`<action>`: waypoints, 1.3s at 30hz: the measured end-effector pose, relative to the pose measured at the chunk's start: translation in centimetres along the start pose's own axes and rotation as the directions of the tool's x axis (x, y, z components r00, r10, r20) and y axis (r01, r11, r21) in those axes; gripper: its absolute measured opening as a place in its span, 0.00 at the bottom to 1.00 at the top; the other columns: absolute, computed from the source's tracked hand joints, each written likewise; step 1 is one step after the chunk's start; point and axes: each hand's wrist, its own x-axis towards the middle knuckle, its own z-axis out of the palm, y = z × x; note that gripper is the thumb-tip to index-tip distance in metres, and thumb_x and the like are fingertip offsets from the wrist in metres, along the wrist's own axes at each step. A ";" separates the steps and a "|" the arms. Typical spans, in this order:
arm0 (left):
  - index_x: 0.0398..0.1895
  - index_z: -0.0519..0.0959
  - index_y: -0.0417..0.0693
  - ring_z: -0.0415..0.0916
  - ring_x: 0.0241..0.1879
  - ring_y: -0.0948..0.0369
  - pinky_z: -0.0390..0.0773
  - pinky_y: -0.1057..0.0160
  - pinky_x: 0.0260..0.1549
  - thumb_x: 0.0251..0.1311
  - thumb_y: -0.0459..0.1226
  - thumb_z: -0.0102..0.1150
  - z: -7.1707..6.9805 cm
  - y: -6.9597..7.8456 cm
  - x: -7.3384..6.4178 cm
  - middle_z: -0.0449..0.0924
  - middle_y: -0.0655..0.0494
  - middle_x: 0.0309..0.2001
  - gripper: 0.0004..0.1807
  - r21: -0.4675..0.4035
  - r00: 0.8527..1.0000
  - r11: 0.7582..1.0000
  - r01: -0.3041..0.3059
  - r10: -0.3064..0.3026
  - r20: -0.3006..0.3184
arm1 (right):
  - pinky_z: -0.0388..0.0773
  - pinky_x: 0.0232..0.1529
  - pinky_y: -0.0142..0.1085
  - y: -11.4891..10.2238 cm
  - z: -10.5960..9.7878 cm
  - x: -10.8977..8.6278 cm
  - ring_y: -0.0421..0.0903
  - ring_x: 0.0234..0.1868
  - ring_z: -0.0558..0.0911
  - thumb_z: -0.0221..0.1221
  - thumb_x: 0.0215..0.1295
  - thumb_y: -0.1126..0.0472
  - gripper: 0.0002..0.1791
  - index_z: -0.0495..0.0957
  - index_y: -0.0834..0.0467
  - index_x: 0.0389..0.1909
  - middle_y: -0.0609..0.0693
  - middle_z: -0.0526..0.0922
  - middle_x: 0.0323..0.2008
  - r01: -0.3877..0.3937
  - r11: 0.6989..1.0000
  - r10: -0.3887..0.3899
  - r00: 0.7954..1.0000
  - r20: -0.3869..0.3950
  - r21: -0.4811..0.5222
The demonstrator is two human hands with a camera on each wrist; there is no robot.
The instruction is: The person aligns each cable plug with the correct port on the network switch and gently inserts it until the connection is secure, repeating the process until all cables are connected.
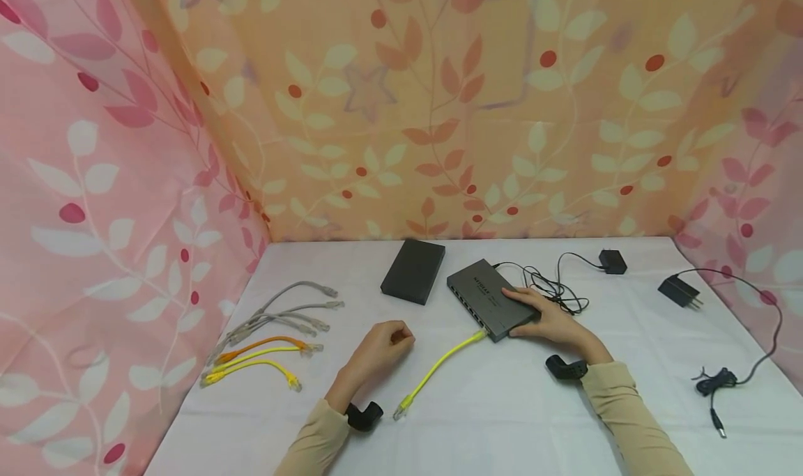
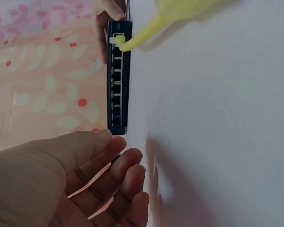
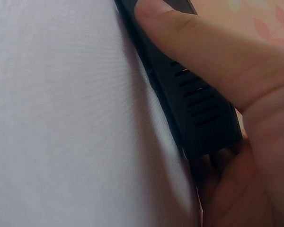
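While grey cables (image 1: 245, 328) lie well left of the switch (image 1: 479, 296) on the surface (image 1: 502, 406), your left hand (image 1: 378, 350), loosely curled, holding nothing, is nearer it; a yellow cable (image 1: 441, 362) is plugged into its left side, and your right hand (image 1: 554, 322) grips its right end.

Soft, even light covers the table (image 1: 477, 431) in the head view, where focus is fairly crisp. In the left wrist view, a diffuse shadow lies beside the left grip (image 2: 61, 175), and the near yellow Ethernet cable (image 2: 184, 12) blurs. The right wrist view leaves the network switch (image 3: 194, 137) dark.
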 end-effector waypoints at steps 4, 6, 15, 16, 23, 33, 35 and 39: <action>0.31 0.80 0.52 0.71 0.29 0.68 0.72 0.69 0.32 0.60 0.38 0.57 -0.3 -0.6 -0.5 0.77 0.64 0.29 0.03 0.012 1.000 1.000 -0.003 0.003 -0.005 | 0.52 0.58 0.64 0.1 0.1 0.1 0.64 0.69 0.52 0.69 0.43 0.40 0.45 0.61 0.34 0.66 0.56 0.53 0.70 -0.001 1.000 0.001 1.000 0.004 0.000; 0.31 0.80 0.52 0.71 0.29 0.68 0.72 0.69 0.32 0.60 0.39 0.58 -0.5 -0.9 -0.7 0.77 0.64 0.29 0.03 0.021 1.000 1.000 -0.002 0.003 -0.002 | 0.52 0.58 0.65 0.2 0.1 0.1 0.64 0.69 0.51 0.69 0.43 0.40 0.45 0.61 0.34 0.66 0.56 0.53 0.70 -0.005 1.000 0.005 1.000 0.005 -0.001; 0.31 0.80 0.53 0.71 0.29 0.69 0.72 0.68 0.31 0.60 0.40 0.58 -1.6 -1.9 -2.1 0.76 0.66 0.29 0.03 0.060 1.000 0.998 0.010 -0.009 -0.008 | 0.49 0.59 0.66 0.1 0.2 0.1 0.63 0.70 0.47 0.69 0.43 0.39 0.45 0.60 0.33 0.66 0.54 0.52 0.71 -0.017 1.000 0.017 1.000 0.012 0.008; 0.31 0.80 0.53 0.71 0.29 0.68 0.72 0.68 0.31 0.60 0.40 0.58 -1.8 -2.0 -2.3 0.76 0.66 0.29 0.03 0.062 1.000 0.998 0.010 -0.010 -0.010 | 0.49 0.59 0.66 0.2 0.2 0.1 0.63 0.70 0.47 0.69 0.43 0.39 0.45 0.60 0.33 0.66 0.54 0.52 0.71 -0.015 1.000 0.015 1.000 0.013 0.005; 0.31 0.80 0.53 0.71 0.29 0.69 0.72 0.68 0.31 0.60 0.40 0.59 -3.0 -2.9 -3.6 0.76 0.67 0.28 0.03 0.102 0.999 0.994 0.033 -0.029 -0.039 | 0.49 0.59 0.66 0.3 0.1 0.1 0.64 0.70 0.48 0.69 0.42 0.39 0.46 0.61 0.33 0.65 0.54 0.53 0.70 -0.009 1.000 0.009 1.000 0.003 0.002; 0.28 0.79 0.54 0.69 0.28 0.70 0.72 0.69 0.30 0.58 0.39 0.61 -4.2 -4.5 -5.4 0.74 0.69 0.27 0.03 0.150 0.994 0.988 0.043 -0.027 -0.104 | 0.51 0.59 0.64 0.2 0.1 0.1 0.63 0.70 0.50 0.70 0.42 0.40 0.46 0.61 0.34 0.65 0.55 0.53 0.70 -0.010 1.000 0.010 1.000 -0.004 0.008; 0.28 0.78 0.55 0.69 0.28 0.70 0.72 0.69 0.30 0.57 0.38 0.62 -4.4 -4.7 -5.8 0.74 0.69 0.27 0.03 0.156 0.993 0.987 0.048 -0.030 -0.113 | 0.51 0.59 0.64 0.1 0.1 0.1 0.63 0.70 0.50 0.70 0.42 0.40 0.46 0.61 0.35 0.65 0.55 0.54 0.70 -0.006 1.000 0.006 1.000 -0.005 0.013; 0.27 0.78 0.57 0.70 0.28 0.72 0.72 0.70 0.31 0.57 0.38 0.62 -5.0 -5.3 -6.5 0.74 0.70 0.26 0.03 0.185 0.993 0.981 0.058 -0.038 -0.111 | 0.50 0.60 0.64 0.0 0.1 0.0 0.63 0.70 0.49 0.70 0.42 0.40 0.46 0.62 0.35 0.65 0.56 0.54 0.70 -0.009 1.000 0.009 1.000 -0.004 0.026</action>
